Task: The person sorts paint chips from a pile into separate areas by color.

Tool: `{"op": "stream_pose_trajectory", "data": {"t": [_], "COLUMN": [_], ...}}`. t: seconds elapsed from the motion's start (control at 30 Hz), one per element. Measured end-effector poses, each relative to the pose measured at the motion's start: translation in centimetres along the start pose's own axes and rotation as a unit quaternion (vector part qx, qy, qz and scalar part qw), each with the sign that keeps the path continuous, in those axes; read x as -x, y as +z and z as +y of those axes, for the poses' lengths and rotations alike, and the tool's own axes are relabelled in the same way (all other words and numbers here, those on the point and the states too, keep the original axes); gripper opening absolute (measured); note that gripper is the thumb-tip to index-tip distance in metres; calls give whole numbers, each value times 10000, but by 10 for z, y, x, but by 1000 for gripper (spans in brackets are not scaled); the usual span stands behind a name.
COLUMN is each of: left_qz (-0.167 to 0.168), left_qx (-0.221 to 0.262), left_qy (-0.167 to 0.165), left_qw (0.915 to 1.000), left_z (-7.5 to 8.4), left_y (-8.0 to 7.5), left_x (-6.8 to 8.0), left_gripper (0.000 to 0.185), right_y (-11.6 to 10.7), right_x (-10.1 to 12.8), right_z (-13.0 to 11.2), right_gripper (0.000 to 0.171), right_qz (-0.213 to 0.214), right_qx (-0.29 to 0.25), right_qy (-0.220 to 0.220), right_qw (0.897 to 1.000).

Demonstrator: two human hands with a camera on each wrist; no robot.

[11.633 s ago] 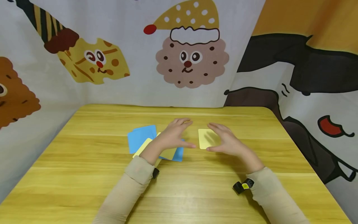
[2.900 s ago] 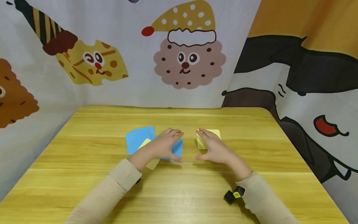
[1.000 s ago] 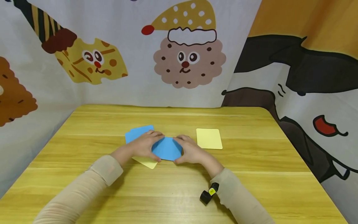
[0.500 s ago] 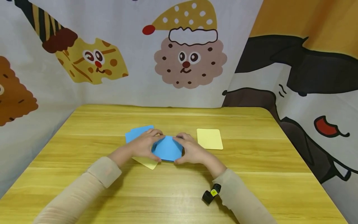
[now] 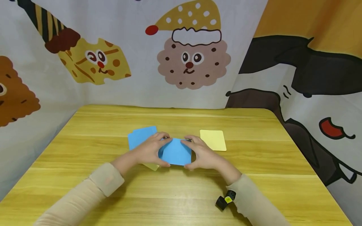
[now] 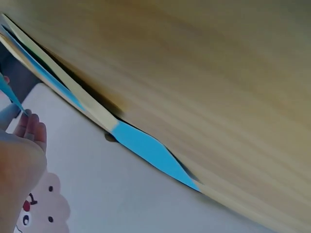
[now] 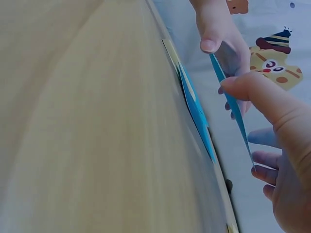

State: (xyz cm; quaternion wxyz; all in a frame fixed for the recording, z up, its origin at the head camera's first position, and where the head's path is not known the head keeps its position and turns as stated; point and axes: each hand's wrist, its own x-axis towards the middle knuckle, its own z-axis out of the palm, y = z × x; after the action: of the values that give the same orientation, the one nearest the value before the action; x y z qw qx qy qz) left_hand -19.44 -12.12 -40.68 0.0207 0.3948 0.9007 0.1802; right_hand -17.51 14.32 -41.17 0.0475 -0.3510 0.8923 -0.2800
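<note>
A blue square card [image 5: 177, 152] is raised off the table between my two hands, and in the right wrist view the lifted card [image 7: 229, 92] stands apart from those below it. My left hand [image 5: 148, 149] holds its left side, thumb at the near edge and fingers at the far edge. At the opposite side my right hand [image 5: 205, 153] grips it the same way. Overlapping blue cards [image 5: 141, 136] lie behind the left hand. A yellow card [image 5: 152, 166] shows partly beneath that hand, the rest being hidden.
To the right lies a yellow square card [image 5: 213, 140] on the wooden table [image 5: 181, 197]. A printed cloth [image 5: 127, 91] hangs behind the table and along its sides. A small black camera [image 5: 225, 200] sits at the right wrist.
From apart, with the right hand by the yellow card, my hands have come together on the blue card. Over the last half second the card has risen off the table and shifted slightly right.
</note>
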Motion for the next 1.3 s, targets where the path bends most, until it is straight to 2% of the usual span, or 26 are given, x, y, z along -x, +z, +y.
{"op": "stream_pose_trajectory", "data": {"t": [0.2,0.53,0.9,1.3], "left_qz": [121,39,-170,-571], "left_qx": [43,-297,-838,-1508], "left_qy": [-9,141,254,424], "left_qw": [9999,9995,9960,9860], "left_z": [16,47,79,112], "left_y": [5,15,33,50], "left_x": [-3,-12,-30,-50], "left_gripper": [101,106,111,115], "right_y": [-9,-23,-35,-45], "right_x": [16,44,78,113], "right_z": [4,6,18,32], "right_gripper": [96,102,102,105], "right_qz": [-47,-246,-489,-840], "right_qx": [78,213,195,198], "right_qy": [-20,75,381,816], "right_qw": [10000,9994,9979,9929]}}
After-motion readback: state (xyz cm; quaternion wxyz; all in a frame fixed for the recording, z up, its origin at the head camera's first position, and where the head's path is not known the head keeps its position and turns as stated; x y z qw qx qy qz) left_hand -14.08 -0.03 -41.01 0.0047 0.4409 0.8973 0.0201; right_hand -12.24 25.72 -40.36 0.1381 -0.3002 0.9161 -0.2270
